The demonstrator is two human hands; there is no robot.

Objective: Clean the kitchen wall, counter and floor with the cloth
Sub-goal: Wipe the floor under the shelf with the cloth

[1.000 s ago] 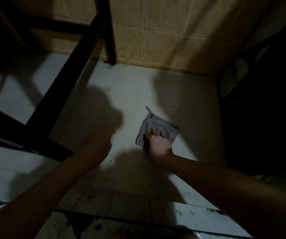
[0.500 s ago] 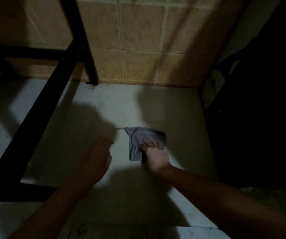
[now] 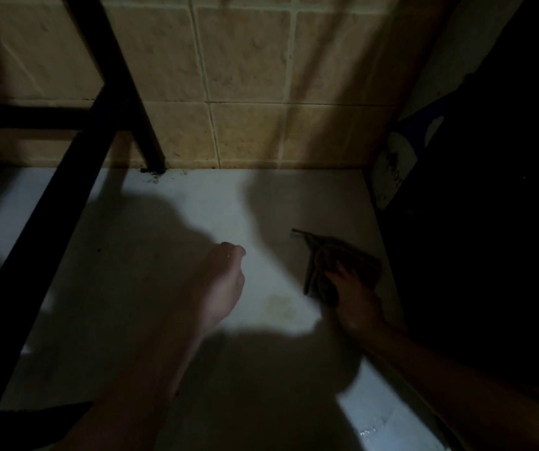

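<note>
Grey fabric is sliding rightward: the cloth (image 3: pixel 346 260), which a second ago was sitting near the middle of the lit patch, is now lying in shadow close to the dark bulk (image 3: pixel 489 239) at the right edge of the white surface (image 3: pixel 170 242). Whether that surface is floor or counter I cannot tell. The right hand (image 3: pixel 356 301) is travelling with it, pressing down and gripping the cloth, its fingers curling into the bunched folds, while one thin corner is trailing out to the left.

The left hand (image 3: pixel 224 279) is hovering just above the surface, well apart from the cloth, fingers loosely curled and holding nothing. It is barely shifting between frames.

The sweep is reading as one wiping stroke across the patch — from centre out to the right margin. That is leaving a faint yellowish stain (image 3: pixel 281 304) showing between the two hands, so this area is probably wanting another pass. Dark grit (image 3: pixel 154 177) is also sitting where the black frame leg (image 3: pixel 151 148) is meeting the base of the tiled wall (image 3: pixel 248 76) — seemingly untouched. Judging by this, the wiping is under way here but is far from finishing, and the wall itself is not being touched at all.
</note>
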